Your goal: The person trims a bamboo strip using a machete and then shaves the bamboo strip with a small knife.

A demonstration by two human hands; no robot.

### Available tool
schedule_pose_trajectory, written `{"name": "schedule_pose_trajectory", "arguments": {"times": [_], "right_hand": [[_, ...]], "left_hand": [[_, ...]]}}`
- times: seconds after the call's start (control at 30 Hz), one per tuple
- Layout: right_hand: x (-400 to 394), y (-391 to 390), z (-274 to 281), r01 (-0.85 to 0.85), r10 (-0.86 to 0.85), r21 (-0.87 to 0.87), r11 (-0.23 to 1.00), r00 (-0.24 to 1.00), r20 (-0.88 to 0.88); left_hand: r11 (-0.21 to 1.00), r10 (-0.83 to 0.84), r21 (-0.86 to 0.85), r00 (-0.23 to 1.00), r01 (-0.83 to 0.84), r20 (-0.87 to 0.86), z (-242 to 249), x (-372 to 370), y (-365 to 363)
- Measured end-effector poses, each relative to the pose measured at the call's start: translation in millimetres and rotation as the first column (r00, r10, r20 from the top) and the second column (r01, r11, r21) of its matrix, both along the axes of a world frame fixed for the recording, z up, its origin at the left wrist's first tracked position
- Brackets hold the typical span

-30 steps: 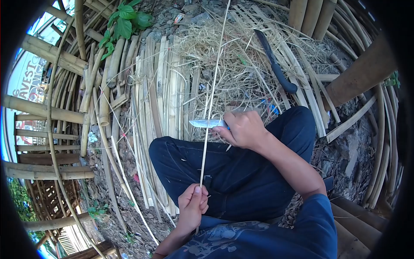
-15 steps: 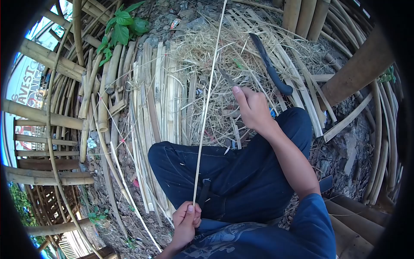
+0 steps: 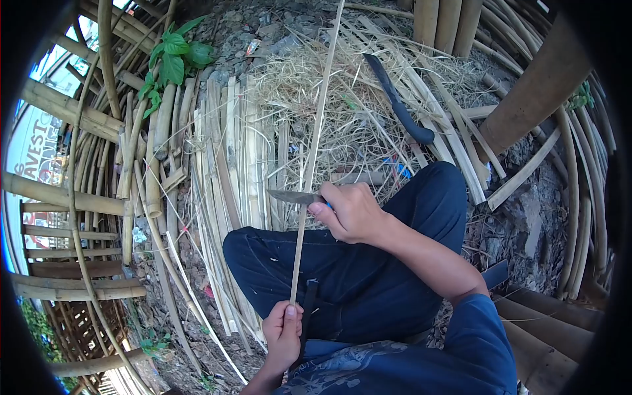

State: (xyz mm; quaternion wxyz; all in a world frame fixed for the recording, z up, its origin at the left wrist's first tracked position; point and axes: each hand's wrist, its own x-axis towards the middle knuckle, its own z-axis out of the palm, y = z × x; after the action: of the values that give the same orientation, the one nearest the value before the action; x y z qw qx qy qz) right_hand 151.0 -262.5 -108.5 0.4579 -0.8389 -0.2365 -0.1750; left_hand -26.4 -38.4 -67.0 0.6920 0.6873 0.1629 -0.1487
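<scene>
A long thin bamboo strip (image 3: 318, 125) runs from the top of the view down to my lap. My left hand (image 3: 283, 329) is closed round its lower end. In my right hand (image 3: 352, 212) is a small knife (image 3: 293, 197), its blade pointing left and crossing the strip over my lap. The thumb and fingers of that hand are wrapped round the handle, which is mostly hidden. A larger dark-handled machete (image 3: 398, 99) lies on the split bamboo and shavings beyond my knee.
Fibre shavings (image 3: 296, 85) are heaped in front of me. Split bamboo slats (image 3: 250, 151) lie side by side left of them. Bamboo railings (image 3: 72, 194) stand at the left, a leafy plant (image 3: 172, 59) grows at the upper left, and a thick pole (image 3: 536, 85) leans at the right.
My right hand has come down and left with the knife, from beside the strip onto it. My left hand still grips the lower end. The view has shifted slightly.
</scene>
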Motion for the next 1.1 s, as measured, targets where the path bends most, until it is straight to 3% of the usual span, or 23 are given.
{"name": "schedule_pose_trajectory", "arguments": {"times": [0.13, 0.47, 0.53, 0.6, 0.7, 0.83, 0.93, 0.97, 1.03, 1.07, 1.1], "right_hand": [[4, -5, -5, 0.043, -0.024, -0.123, 0.992, 0.988, 0.151], [17, -15, -4, 0.070, -0.008, -0.152, 0.986, 0.928, 0.373], [33, -28, -6, 0.354, -0.348, -0.053, 0.934, 0.931, 0.107], [38, -39, -4, 0.364, -0.353, -0.031, 0.931, 0.918, 0.180], [27, -26, 0, 0.290, -0.285, -0.024, 0.957, 0.951, 0.115], [8, -3, 10, 0.033, 0.022, 0.402, 0.915, 0.991, -0.132], [8, -2, 10, -0.006, 0.085, 0.482, 0.876, 0.986, -0.142], [4, -3, 17, 0.022, 0.106, 0.512, 0.858, 0.970, -0.219], [1, 0, 18, 0.052, 0.113, 0.563, 0.825, 0.960, -0.255], [-1, 4, 17, 0.082, 0.129, 0.611, 0.787, 0.947, -0.294], [-2, 10, 10, 0.075, 0.131, 0.625, 0.777, 0.952, -0.277]], "left_hand": [[0.997, -0.010, 0.083, 0.999, 0.007, 0.035, 0, -6, -1], [0.999, -0.035, 0.035, 0.999, 0.034, 0.011, 10, -14, 7], [0.999, -0.033, 0.014, 0.999, 0.033, -0.006, 9, -25, 12], [0.999, -0.048, -0.026, 0.998, 0.047, -0.033, 8, -37, 17], [0.999, -0.031, -0.035, 0.999, 0.029, -0.035, 4, -40, 16], [0.996, -0.081, 0.023, 0.997, 0.081, -0.014, -3, -34, 16], [0.982, -0.186, -0.050, 0.982, 0.184, -0.040, -6, -27, 19], [0.980, -0.192, -0.051, 0.981, 0.190, -0.037, -11, -23, 23], [0.938, -0.348, 0.009, 0.938, 0.348, -0.010, -21, -15, 31], [0.938, -0.345, 0.010, 0.939, 0.345, -0.006, -19, -7, 26], [0.942, -0.322, 0.125, 0.945, 0.313, 0.060, -14, 8, 16]]}}
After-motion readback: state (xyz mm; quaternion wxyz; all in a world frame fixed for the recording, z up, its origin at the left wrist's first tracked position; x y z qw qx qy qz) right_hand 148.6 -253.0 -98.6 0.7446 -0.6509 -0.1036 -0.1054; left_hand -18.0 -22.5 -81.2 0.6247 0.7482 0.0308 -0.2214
